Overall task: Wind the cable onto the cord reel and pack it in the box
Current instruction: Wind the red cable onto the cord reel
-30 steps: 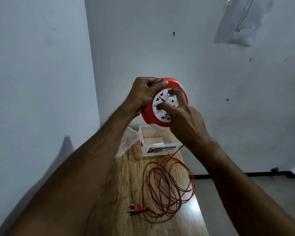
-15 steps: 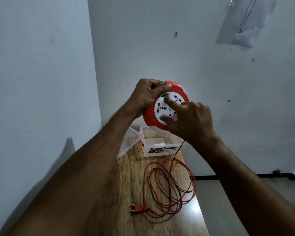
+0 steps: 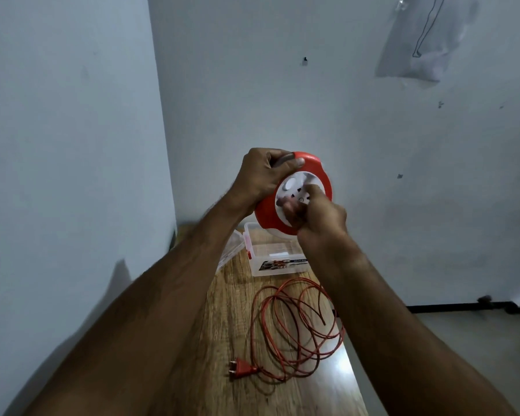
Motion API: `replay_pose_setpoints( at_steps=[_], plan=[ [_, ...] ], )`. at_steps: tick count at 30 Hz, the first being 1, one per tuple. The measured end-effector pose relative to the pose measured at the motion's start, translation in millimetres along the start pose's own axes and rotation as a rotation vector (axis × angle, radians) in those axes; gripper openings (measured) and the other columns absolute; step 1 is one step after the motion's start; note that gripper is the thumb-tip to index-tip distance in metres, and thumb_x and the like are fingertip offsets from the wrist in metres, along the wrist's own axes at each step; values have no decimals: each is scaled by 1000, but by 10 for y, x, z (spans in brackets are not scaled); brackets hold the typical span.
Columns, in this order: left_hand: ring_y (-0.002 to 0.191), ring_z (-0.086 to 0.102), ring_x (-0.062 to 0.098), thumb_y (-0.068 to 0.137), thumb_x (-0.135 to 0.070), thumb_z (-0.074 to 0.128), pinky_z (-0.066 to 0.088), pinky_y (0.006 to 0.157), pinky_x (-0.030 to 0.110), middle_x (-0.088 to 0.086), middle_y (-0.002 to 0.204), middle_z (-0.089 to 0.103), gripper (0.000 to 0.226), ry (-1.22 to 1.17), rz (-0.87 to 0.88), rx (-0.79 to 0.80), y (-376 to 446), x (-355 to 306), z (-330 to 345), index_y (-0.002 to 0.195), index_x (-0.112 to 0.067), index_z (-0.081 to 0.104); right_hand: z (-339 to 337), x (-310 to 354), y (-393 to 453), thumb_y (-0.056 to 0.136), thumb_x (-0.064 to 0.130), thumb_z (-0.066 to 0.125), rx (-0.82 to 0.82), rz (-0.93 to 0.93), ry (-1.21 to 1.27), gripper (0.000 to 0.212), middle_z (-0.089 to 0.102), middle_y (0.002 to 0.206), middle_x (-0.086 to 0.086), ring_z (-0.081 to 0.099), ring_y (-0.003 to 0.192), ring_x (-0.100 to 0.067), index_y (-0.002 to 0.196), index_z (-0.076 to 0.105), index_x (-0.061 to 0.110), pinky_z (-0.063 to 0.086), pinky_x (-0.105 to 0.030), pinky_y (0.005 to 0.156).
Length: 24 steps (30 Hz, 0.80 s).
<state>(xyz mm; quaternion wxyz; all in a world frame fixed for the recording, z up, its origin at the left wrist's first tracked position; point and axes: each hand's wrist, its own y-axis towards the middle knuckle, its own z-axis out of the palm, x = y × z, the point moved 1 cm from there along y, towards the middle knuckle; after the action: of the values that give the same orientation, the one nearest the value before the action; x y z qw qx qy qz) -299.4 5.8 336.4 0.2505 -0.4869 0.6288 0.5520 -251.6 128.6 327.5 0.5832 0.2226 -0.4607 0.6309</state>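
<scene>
Plain room, likely a home: bare painted walls (image 3: 282, 100) meeting in a corner, narrow wooden table (image 3: 222, 340), black conduit (image 3: 463, 307) along the floor edge.

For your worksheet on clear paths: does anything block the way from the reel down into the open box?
Nothing visible does. The reel, held in the left hand and right hand, sits above the box, which is open and looks empty. The loose cable lies in front of the box, not over it.
</scene>
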Motion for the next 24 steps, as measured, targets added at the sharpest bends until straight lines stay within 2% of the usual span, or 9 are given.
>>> replay_pose_setpoints(
  at_steps=[2, 4, 5, 6, 8, 10, 13, 19, 24],
  plan=[
    [88, 75, 13, 94, -37, 70, 61, 85, 28, 0, 107, 78, 32, 12, -10, -11, -2, 27, -1, 116, -13, 75, 18, 39, -14, 99, 18, 64, 30, 168, 242, 44, 74, 90, -27, 75, 62, -23, 134, 46, -1, 61, -31, 51],
    [87, 76, 16, 95, -37, 69, 62, 84, 31, 0, 105, 79, 32, -28, -31, -10, -3, 55, -33, 114, -13, 76, -7, 54, -43, 100, 17, 61, 93, 62, 27, 29, 76, 87, -23, 75, 66, -23, 124, 52, 3, 61, -32, 54],
    [87, 76, 17, 95, -37, 69, 63, 83, 31, 0, 104, 79, 32, -52, -35, -8, -4, 60, -54, 114, -13, 76, -40, 55, -60, 99, 17, 62, 116, -158, -225, 20, 77, 84, -18, 74, 65, -22, 115, 57, 6, 60, -34, 56],
    [86, 76, 16, 95, -37, 68, 63, 80, 28, -1, 103, 79, 31, -70, -35, -6, -3, 53, -79, 114, -13, 76, -97, 62, -61, 96, 16, 66, 125, -494, -494, 12, 77, 85, -13, 74, 66, -21, 105, 60, 10, 60, -35, 58],
    [83, 76, 12, 96, -36, 68, 61, 76, 22, -2, 103, 79, 30, -75, -32, -5, 3, 25, -130, 115, -15, 76, -189, 84, -36, 89, 11, 73, 184, -1151, -988, 15, 76, 100, -8, 75, 77, -21, 102, 66, 13, 63, -39, 66],
    [84, 77, 13, 96, -37, 68, 62, 77, 23, -2, 104, 78, 31, -64, -34, 6, 26, 4, -154, 117, -16, 75, -252, 86, 1, 83, 6, 77, 290, -1423, -1388, 33, 67, 123, -14, 73, 87, -31, 115, 71, 12, 64, -43, 71],
    [86, 77, 16, 96, -37, 68, 63, 80, 27, -1, 105, 78, 32, -60, -41, 20, 48, -3, -158, 118, -15, 75, -318, 85, 5, 78, 4, 81, 270, -1426, -1741, 59, 49, 141, -22, 71, 85, -40, 133, 66, 20, 63, -43, 69],
    [85, 78, 19, 96, -35, 68, 64, 79, 32, 2, 103, 79, 32, -99, -70, 42, 28, 14, -145, 117, -13, 75, -353, 74, 46, 84, 8, 75, 144, -1424, -1911, 69, 43, 150, -26, 71, 76, -38, 145, 53, 31, 57, -37, 60],
    [85, 77, 16, 95, -37, 69, 64, 77, 29, 0, 104, 78, 32, -73, -74, 65, 8, 32, -101, 117, -15, 74, -353, 15, 93, 76, 27, 86, 103, -1563, -1873, 66, 69, 114, -30, 73, 71, -44, 138, 62, 21, 62, -48, 60]
  ],
)
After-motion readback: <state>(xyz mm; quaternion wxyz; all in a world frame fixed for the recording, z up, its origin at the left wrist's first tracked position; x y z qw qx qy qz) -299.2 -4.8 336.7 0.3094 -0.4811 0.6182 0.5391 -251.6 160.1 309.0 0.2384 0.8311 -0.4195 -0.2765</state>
